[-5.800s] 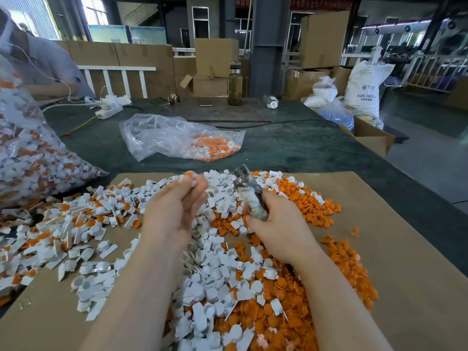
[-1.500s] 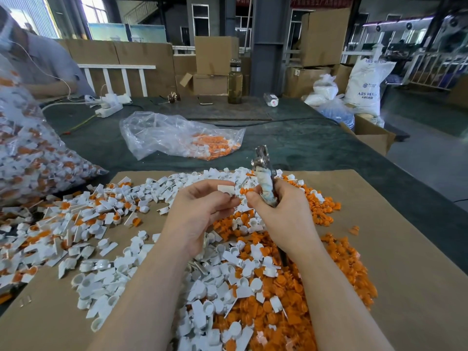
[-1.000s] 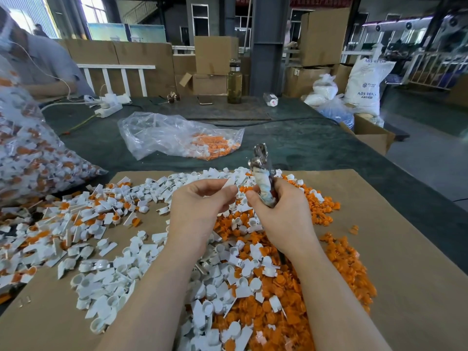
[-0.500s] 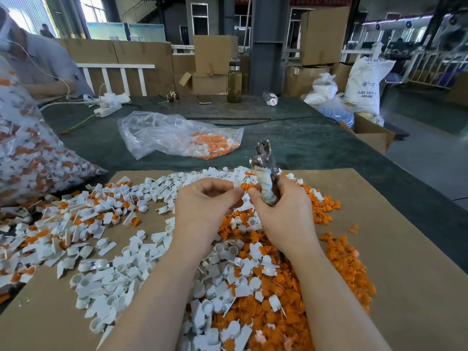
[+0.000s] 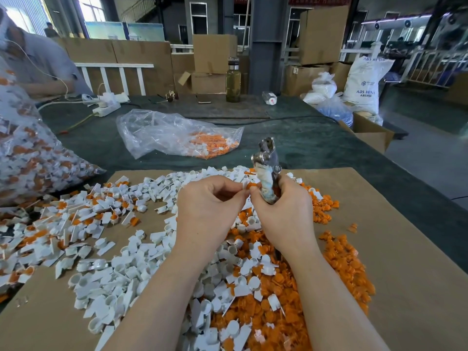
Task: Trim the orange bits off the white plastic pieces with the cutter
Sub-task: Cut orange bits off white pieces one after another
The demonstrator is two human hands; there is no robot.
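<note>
orange bit (image 5: pixel 249 185) now pinched by left hand (image 5: pixel 207 211) — cutter (image 5: pixel 266 171) still in right hand's (image 5: pixel 283 214) grip

You see even, soft daylight from the windows (image 5: pixel 91 8) at upper left, blown out white. Shadows on the cardboard sheet (image 5: pixel 405 249) stay faint. Glare glints on the clear plastic bag (image 5: pixel 162 133). Wide-angle bending curves the frame edges; far background slightly soft, foreground sharp.

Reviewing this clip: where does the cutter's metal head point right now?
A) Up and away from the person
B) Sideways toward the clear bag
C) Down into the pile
A: the right hand holds the cutter by its wrapped handle, metal head above the fist.
</note>
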